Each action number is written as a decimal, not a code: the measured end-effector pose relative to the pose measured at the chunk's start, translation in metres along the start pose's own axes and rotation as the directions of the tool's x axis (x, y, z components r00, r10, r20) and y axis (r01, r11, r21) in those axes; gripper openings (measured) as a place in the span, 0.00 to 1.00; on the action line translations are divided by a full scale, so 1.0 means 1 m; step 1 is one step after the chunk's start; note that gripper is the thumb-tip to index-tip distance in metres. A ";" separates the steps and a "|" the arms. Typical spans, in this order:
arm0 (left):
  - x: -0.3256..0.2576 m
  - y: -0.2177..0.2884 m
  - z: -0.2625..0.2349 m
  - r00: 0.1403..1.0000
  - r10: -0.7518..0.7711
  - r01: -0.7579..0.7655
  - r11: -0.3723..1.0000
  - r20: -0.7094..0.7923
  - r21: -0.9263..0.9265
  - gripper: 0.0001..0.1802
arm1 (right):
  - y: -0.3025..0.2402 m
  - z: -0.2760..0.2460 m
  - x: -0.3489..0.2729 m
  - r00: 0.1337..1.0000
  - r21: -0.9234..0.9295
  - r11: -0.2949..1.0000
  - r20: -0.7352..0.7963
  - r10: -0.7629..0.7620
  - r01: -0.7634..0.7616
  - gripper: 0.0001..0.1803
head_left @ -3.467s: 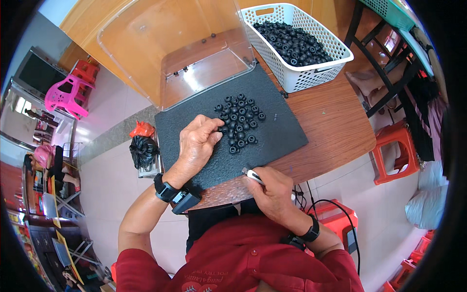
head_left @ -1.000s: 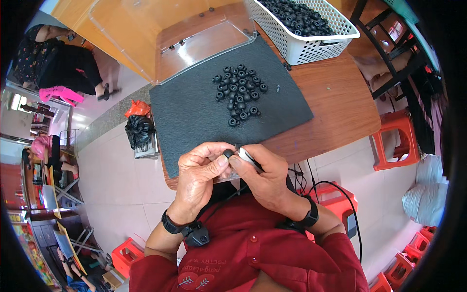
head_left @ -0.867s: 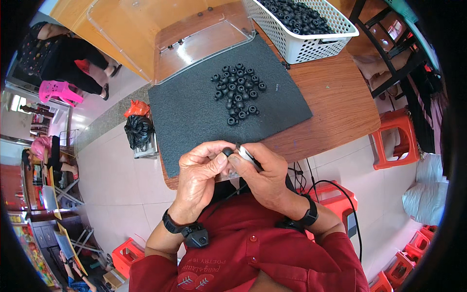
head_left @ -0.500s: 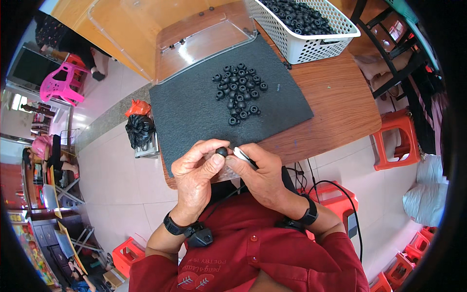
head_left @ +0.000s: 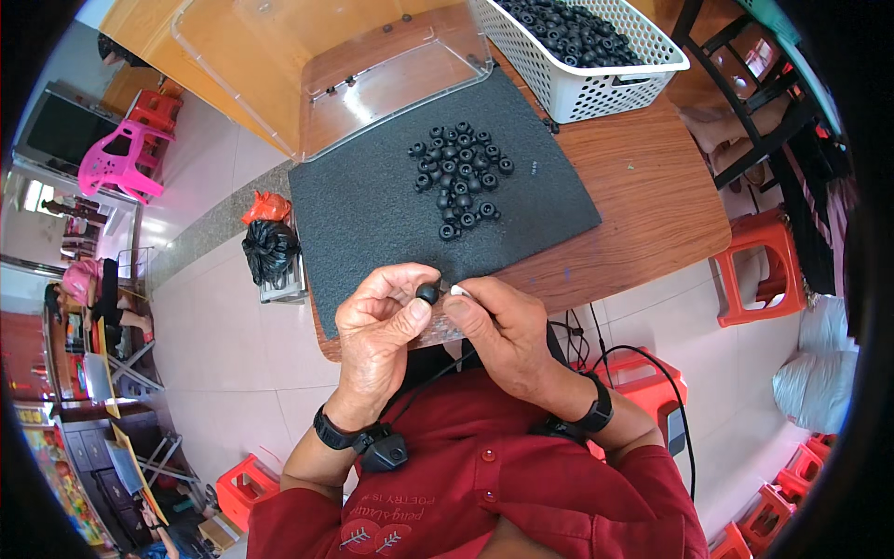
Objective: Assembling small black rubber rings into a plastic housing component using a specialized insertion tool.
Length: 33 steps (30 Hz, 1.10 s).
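Above the table's near edge, my left hand (head_left: 372, 326) pinches a small round black part (head_left: 427, 293) between thumb and fingertips. Close beside it on the right, the thumb and bent fingers of my right hand (head_left: 512, 337) are closed on a small white-tipped tool (head_left: 457, 292). Most of that tool is hidden in the right hand, so its exact kind does not show. A narrow gap separates the white tip from the black part. Beyond both hands, a pile of similar round black parts (head_left: 463, 174), with holes in them, lies on a dark mat (head_left: 358, 219).
A clear plastic bin (head_left: 303, 156) lies at the mat's far left. A white perforated basket (head_left: 596, 93) full of black parts stands at the far right of the wooden table (head_left: 652, 186). Black and red bags (head_left: 270, 250) hang left of the table; red stools (head_left: 765, 270) stand around.
The white tool has slipped further behind my right fingers, showing only its tip. My left fingertips have shifted slightly on the black part. At the upper left, a person has moved mostly out of view.
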<state>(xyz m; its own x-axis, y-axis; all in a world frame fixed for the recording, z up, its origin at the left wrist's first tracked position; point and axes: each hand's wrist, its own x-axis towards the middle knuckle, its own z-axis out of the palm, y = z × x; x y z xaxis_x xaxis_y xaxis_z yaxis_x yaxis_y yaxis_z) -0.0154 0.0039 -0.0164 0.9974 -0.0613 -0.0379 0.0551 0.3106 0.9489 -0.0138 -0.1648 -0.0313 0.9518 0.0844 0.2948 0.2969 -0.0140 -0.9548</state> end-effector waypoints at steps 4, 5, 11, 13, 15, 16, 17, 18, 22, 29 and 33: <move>0.000 -0.001 0.000 1.000 -0.010 0.011 0.998 0.027 -0.063 0.17 | 0.000 0.000 0.000 1.000 -0.016 1.000 0.003 -0.024 0.024 0.10; 0.000 -0.002 -0.001 0.999 -0.029 0.032 0.996 0.038 -0.086 0.17 | 0.000 0.001 0.001 0.999 -0.002 0.999 -0.004 -0.033 0.033 0.10; -0.001 0.000 0.000 0.995 -0.072 0.082 0.987 0.075 -0.139 0.16 | 0.001 -0.001 0.000 0.998 -0.076 0.996 -0.008 -0.055 0.055 0.10; -0.002 -0.002 -0.002 0.994 -0.086 0.096 0.985 0.070 -0.141 0.16 | 0.002 -0.001 0.000 0.997 -0.104 0.992 -0.013 -0.073 0.071 0.09; -0.003 -0.002 -0.002 0.996 -0.074 0.079 0.990 0.053 -0.114 0.16 | 0.005 0.001 0.000 0.995 -0.125 0.988 -0.021 -0.099 0.096 0.09; -0.003 -0.002 -0.002 0.997 -0.067 0.072 0.992 0.045 -0.100 0.16 | 0.005 0.001 0.000 0.993 -0.137 0.984 -0.021 -0.115 0.111 0.09; -0.003 -0.003 -0.003 0.997 -0.063 0.067 0.993 0.045 -0.097 0.16 | 0.004 0.001 0.001 0.991 -0.148 0.981 -0.020 -0.130 0.126 0.09; -0.004 -0.003 -0.003 0.997 -0.059 0.063 0.994 0.044 -0.093 0.16 | 0.004 0.001 0.002 0.989 -0.160 0.977 -0.019 -0.146 0.141 0.09; -0.005 -0.004 -0.004 0.998 -0.056 0.058 0.995 0.034 -0.083 0.15 | 0.005 0.002 0.001 0.984 -0.218 0.961 -0.018 -0.178 0.170 0.11; -0.006 -0.005 -0.004 0.998 -0.067 0.068 0.993 0.014 -0.099 0.15 | 0.009 0.005 -0.001 0.969 -0.289 0.929 -0.009 -0.246 0.233 0.13; -0.006 -0.006 -0.004 0.999 -0.042 0.043 0.996 0.019 -0.081 0.15 | 0.012 0.004 -0.002 0.961 -0.355 0.898 0.012 -0.275 0.261 0.15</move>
<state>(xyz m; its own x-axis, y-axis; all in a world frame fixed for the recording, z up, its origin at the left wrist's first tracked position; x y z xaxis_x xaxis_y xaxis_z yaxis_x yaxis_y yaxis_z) -0.0218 0.0062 -0.0230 0.9932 -0.0921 -0.0715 0.1016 0.3831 0.9181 -0.0128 -0.1615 -0.0433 0.8323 0.0973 0.5456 0.5426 -0.3443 -0.7662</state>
